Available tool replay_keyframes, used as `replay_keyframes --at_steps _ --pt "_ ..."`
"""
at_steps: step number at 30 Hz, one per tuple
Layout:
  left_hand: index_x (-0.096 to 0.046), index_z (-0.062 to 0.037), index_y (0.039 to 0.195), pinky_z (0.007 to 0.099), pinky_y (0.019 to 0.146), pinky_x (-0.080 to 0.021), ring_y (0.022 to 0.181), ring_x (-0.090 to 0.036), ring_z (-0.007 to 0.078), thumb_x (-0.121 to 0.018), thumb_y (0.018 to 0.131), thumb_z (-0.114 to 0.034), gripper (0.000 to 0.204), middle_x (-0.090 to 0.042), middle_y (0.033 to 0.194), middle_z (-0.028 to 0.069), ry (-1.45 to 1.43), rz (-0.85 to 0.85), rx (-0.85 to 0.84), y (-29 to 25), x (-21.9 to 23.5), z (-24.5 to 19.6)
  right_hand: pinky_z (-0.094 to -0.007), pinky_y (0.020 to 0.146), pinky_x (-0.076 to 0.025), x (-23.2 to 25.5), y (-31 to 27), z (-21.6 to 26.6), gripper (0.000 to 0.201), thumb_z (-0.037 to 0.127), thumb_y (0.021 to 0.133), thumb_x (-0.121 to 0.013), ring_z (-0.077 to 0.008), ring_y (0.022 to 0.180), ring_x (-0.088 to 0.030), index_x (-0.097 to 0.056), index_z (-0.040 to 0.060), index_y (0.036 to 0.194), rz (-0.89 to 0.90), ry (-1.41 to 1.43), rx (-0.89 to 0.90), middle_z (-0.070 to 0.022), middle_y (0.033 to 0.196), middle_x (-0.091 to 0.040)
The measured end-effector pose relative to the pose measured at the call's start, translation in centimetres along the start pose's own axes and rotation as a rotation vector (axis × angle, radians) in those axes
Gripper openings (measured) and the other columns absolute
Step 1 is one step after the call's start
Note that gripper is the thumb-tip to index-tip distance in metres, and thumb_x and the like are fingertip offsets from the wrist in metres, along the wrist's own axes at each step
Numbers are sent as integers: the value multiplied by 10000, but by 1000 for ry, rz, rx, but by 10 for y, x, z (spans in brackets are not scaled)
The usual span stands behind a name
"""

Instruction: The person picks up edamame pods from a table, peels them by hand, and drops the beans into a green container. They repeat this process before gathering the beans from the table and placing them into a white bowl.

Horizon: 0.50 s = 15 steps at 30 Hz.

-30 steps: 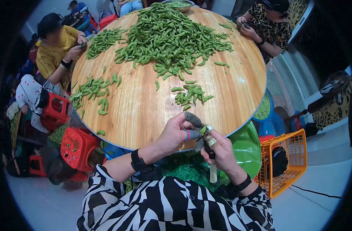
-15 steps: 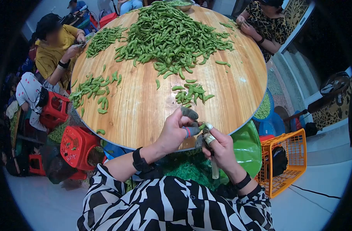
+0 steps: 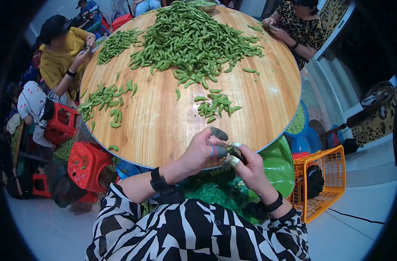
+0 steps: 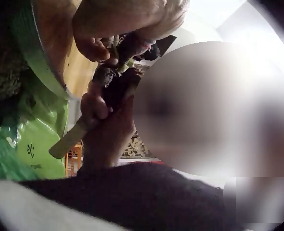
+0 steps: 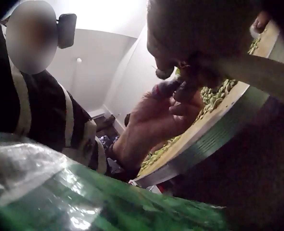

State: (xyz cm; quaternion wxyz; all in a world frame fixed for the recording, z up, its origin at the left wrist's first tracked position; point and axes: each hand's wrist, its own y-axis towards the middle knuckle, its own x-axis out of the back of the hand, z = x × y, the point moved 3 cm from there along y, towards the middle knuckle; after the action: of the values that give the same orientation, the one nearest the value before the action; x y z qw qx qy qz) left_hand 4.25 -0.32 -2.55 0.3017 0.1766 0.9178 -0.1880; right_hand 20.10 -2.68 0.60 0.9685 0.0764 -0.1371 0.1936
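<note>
Spreading across the bottom of the head view, a black-and-white printed shirt [image 3: 198, 230] is draping softly below the hands. Crinkled dark-green plastic [image 3: 211, 195] is showing between shirt and table. Just above, at lower centre, the right hand [image 3: 250, 168] is gripping a smooth, pale, flat handle [image 4: 67, 144]; whatever tool lies beyond is hiding among the fingers. Its fingertips are meeting those of the left hand [image 3: 196, 154], which is wearing rough grey finger covers and narrowly pinching a green pod [image 4: 130, 63] — mostly covered, its state hard to tell.

At lower right, a glossy green bag [image 3: 276, 167] is hanging beside an orange lattice crate [image 3: 319, 153], which is holding something dark [image 3: 314, 182]. A blue basin [image 3: 306, 115] is holding shelled beans [image 3: 297, 123]. A glossy red plastic stool [image 3: 83, 165] is standing at lower left.

The round, grained wooden table [image 3: 163, 122] is bearing a small heap of pods [image 3: 218, 105] near the hands and a mound of curved, plump pods [image 3: 194, 43] at upper centre. Beyond — at the top edge — a metal bowl [image 3: 210, 9] is holding greenish contents.
</note>
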Motion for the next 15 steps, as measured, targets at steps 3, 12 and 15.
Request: replay_keyframes --at_steps 3,12,15 --pt "-507 -23 1040 240 565 -486 714 -608 131 -630 825 -68 251 -641 909 88 288 -27 -133 -5 -1 -7 -294 581 -451 -3 0 -10 251 50 834 -604 -146 644 -535 -550 -15 1070 -101 -63 46 -87 752 -562" --pt "-607 -33 841 425 749 -476 821 -566 349 -647 758 -85 106 -590 832 139 1952 -409 -608 -8 77 -114 -324 598 -476 1 -13 -21 197 126 865 -593 -213 644 -615 -555 12 1021 423 -234 1 -136 714 -586" --pt "-603 -21 841 438 767 -468 869 -548 376 -663 748 -131 156 -582 834 167 1806 -534 -570 22 90 -126 -308 619 -481 -6 -4 -9 227 122 891 -541 -191 671 -604 -556 -8 1076 328 -158 -1 -121 765 -605"
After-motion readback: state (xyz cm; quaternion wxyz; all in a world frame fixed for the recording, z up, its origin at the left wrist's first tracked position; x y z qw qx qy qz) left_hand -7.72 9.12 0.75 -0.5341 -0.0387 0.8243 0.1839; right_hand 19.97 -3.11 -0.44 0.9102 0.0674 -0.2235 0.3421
